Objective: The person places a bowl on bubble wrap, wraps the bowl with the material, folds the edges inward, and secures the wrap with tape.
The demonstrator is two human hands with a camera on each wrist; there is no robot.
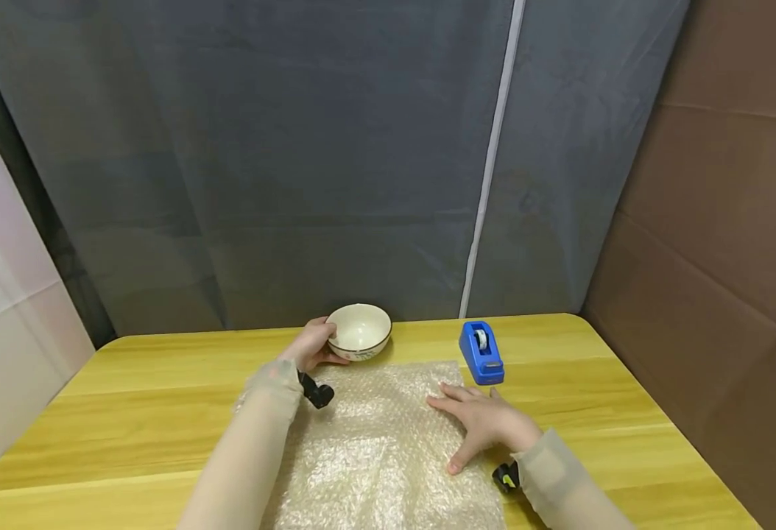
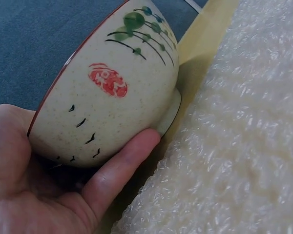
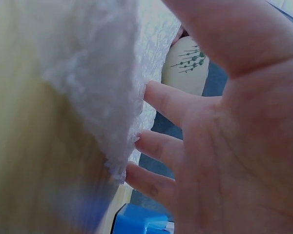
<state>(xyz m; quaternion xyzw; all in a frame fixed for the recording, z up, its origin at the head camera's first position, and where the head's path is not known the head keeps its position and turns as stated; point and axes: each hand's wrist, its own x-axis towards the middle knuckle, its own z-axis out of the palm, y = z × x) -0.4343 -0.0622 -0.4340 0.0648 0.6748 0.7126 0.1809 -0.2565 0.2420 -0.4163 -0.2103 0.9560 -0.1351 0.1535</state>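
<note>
At the table's far edge, my left hand grips a cream bowl by its left side, thumb near the rim. The left wrist view has the bowl tilted, with a dark red rim, green sprigs and a red stamp mark on its wall; one finger lies along its underside near the foot. Below it spreads a sheet of clear bubble wrap. My right hand has its fingers spread on the wrap's right side. Up close, the fingertips touch the bubble wrap along its edge.
A blue tape dispenser with a roll of tape stands on the wooden table, just beyond my right hand. A dark grey cloth wall rises behind the table, and a brown one stands on the right.
</note>
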